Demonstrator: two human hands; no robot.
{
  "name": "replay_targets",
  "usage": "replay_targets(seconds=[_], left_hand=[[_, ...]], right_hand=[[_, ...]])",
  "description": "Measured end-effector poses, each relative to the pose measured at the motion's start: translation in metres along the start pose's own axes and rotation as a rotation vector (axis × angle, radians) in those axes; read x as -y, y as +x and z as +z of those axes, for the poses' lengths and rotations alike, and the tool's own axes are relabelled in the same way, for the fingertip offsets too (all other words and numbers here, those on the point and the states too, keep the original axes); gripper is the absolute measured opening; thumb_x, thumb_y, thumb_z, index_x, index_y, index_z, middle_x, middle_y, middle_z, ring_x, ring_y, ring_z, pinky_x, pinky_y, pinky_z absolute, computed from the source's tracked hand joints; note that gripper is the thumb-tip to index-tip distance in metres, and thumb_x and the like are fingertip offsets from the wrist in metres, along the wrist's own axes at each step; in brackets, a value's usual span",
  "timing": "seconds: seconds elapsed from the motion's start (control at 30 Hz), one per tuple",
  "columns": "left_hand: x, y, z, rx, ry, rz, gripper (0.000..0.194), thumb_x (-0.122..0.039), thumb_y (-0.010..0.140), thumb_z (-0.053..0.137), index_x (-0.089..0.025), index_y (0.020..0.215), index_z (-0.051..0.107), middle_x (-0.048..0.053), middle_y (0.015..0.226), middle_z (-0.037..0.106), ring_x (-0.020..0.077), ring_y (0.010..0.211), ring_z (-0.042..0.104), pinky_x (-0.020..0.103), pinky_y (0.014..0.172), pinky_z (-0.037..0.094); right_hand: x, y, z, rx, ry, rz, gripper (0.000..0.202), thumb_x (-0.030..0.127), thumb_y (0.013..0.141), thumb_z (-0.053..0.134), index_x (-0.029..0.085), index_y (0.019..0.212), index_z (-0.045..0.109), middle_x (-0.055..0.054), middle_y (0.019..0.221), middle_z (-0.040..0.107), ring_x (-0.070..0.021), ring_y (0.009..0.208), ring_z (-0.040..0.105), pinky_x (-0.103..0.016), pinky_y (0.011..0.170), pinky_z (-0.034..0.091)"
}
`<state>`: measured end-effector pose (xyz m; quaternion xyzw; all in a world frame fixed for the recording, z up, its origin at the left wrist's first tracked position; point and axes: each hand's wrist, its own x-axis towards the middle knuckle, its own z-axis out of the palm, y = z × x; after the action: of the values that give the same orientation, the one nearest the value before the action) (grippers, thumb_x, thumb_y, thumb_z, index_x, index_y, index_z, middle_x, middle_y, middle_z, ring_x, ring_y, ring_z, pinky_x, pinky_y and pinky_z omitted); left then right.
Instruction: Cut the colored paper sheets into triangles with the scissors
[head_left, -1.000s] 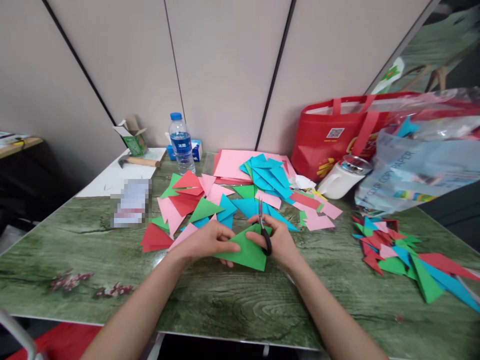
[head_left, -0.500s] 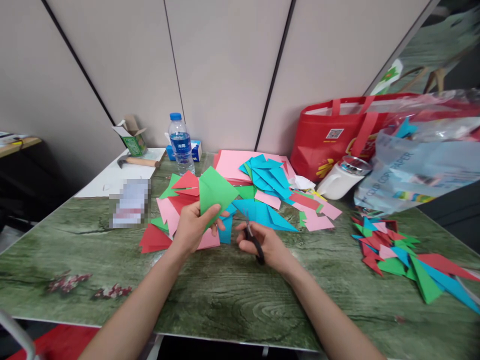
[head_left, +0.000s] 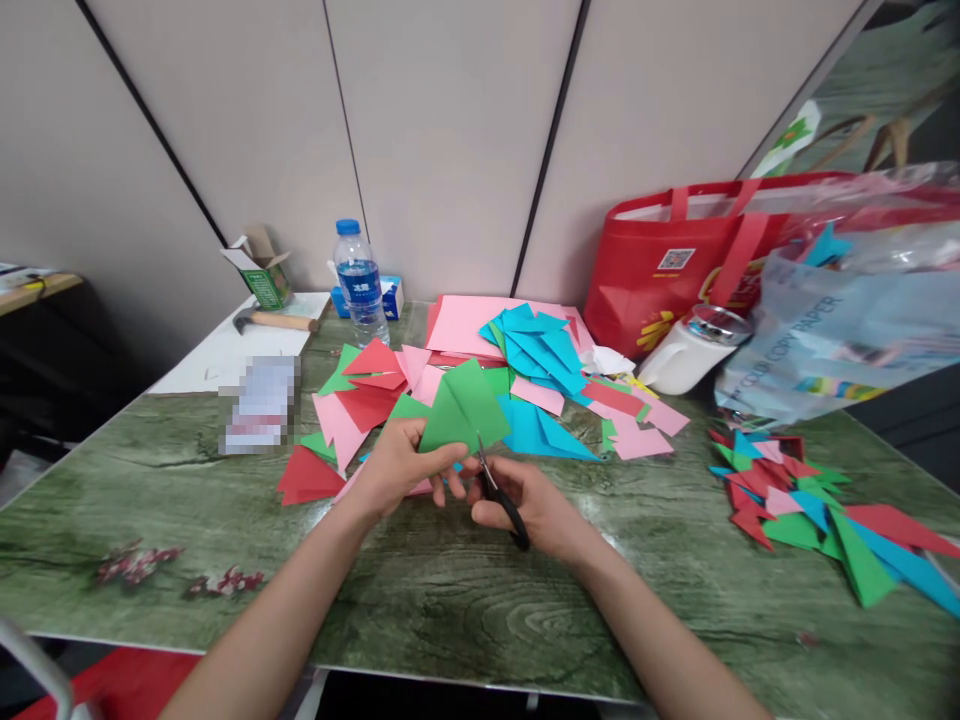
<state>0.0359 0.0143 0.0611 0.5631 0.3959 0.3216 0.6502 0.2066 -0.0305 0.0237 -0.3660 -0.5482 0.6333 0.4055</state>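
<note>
Green-grained tabletop (head_left: 420, 610) fills the lower frame; at centre, the left hand (head_left: 401, 468) pinches green paper (head_left: 461, 405), the right hand (head_left: 532, 500) grips scissors (head_left: 511, 514); a slack pinch could skew any cut.

The left hand (head_left: 401, 465) and right hand (head_left: 529, 500) are bare, with slender, bare forearms (head_left: 281, 590) tapering toward the wrists (head_left: 365, 508).
</note>
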Motion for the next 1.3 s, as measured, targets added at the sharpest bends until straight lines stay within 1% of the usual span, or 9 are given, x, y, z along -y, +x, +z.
replay_targets(seconds=[0.17, 0.27, 0.37, 0.57, 0.77, 1.0, 1.17, 1.3], left_hand=[[-0.0018, -0.0012, -0.0018, 0.016, 0.034, -0.023, 0.021, -0.029, 0.072, 0.068, -0.01, 0.068, 0.059, 0.004, 0.047, 0.065, 0.0101, 0.032, 0.054, 0.018, 0.032, 0.041], [-0.0019, -0.0019, -0.0028, 0.013, 0.045, -0.041, 0.02, -0.028, 0.072, 0.067, -0.011, 0.068, 0.058, 0.003, 0.044, 0.063, 0.0101, 0.031, 0.053, 0.017, 0.031, 0.039], [-0.0018, -0.0022, -0.0032, 0.02, 0.044, -0.041, 0.02, -0.029, 0.072, 0.067, -0.011, 0.068, 0.059, 0.003, 0.045, 0.063, 0.0105, 0.032, 0.054, 0.017, 0.031, 0.039], [-0.0032, -0.0023, -0.0024, 0.012, 0.042, -0.038, 0.021, -0.03, 0.071, 0.067, -0.01, 0.07, 0.06, 0.003, 0.043, 0.063, 0.0106, 0.032, 0.054, 0.018, 0.031, 0.04], [-0.0045, -0.0034, -0.0018, 0.017, 0.049, -0.058, 0.019, -0.029, 0.071, 0.066, -0.011, 0.068, 0.06, 0.003, 0.043, 0.063, 0.0101, 0.032, 0.053, 0.017, 0.031, 0.039], [-0.0056, -0.0029, -0.0009, 0.01, 0.027, -0.056, 0.02, -0.029, 0.07, 0.068, -0.011, 0.066, 0.059, 0.003, 0.043, 0.062, 0.0106, 0.032, 0.054, 0.018, 0.031, 0.04], [-0.0052, -0.0031, -0.0013, 0.002, 0.049, -0.056, 0.018, -0.027, 0.071, 0.066, -0.012, 0.066, 0.059, 0.003, 0.043, 0.062, 0.0103, 0.031, 0.053, 0.018, 0.031, 0.039], [-0.0045, -0.0027, -0.0016, 0.011, 0.052, -0.057, 0.017, -0.026, 0.072, 0.066, -0.011, 0.066, 0.059, 0.003, 0.043, 0.062, 0.0103, 0.031, 0.053, 0.017, 0.031, 0.04]], right_hand=[[0.0029, -0.001, -0.0008, 0.012, -0.011, 0.042, 0.038, 0.042, 0.065, 0.074, 0.017, 0.09, 0.059, 0.002, 0.071, 0.053, -0.0119, 0.062, 0.047, -0.024, 0.06, 0.039], [0.0021, -0.0013, -0.0019, 0.026, -0.017, 0.044, 0.038, 0.041, 0.066, 0.073, 0.018, 0.093, 0.059, 0.002, 0.072, 0.054, -0.0125, 0.064, 0.048, -0.025, 0.06, 0.04], [0.001, -0.0017, -0.0025, 0.032, -0.014, 0.042, 0.039, 0.042, 0.068, 0.072, 0.018, 0.096, 0.059, 0.001, 0.074, 0.054, -0.0128, 0.065, 0.047, -0.025, 0.061, 0.039], [0.0023, -0.0021, -0.0025, 0.038, -0.015, 0.055, 0.041, 0.046, 0.067, 0.071, 0.019, 0.095, 0.059, 0.001, 0.073, 0.053, -0.0125, 0.063, 0.046, -0.025, 0.059, 0.038], [0.0024, -0.0027, -0.0018, 0.045, -0.016, 0.055, 0.039, 0.043, 0.068, 0.071, 0.018, 0.095, 0.058, 0.002, 0.073, 0.053, -0.0118, 0.063, 0.046, -0.024, 0.06, 0.038], [0.0014, -0.0023, -0.0016, 0.029, -0.031, 0.035, 0.039, 0.043, 0.066, 0.072, 0.018, 0.094, 0.06, 0.001, 0.072, 0.055, -0.012, 0.061, 0.048, -0.024, 0.058, 0.041], [0.0013, -0.0023, -0.0012, 0.031, -0.047, 0.033, 0.036, 0.043, 0.068, 0.071, 0.018, 0.093, 0.059, 0.001, 0.071, 0.054, -0.0122, 0.061, 0.047, -0.024, 0.056, 0.039], [0.0006, -0.0024, -0.001, 0.028, -0.054, 0.03, 0.034, 0.04, 0.069, 0.07, 0.018, 0.093, 0.059, 0.003, 0.07, 0.052, -0.0106, 0.058, 0.045, -0.023, 0.055, 0.038]])
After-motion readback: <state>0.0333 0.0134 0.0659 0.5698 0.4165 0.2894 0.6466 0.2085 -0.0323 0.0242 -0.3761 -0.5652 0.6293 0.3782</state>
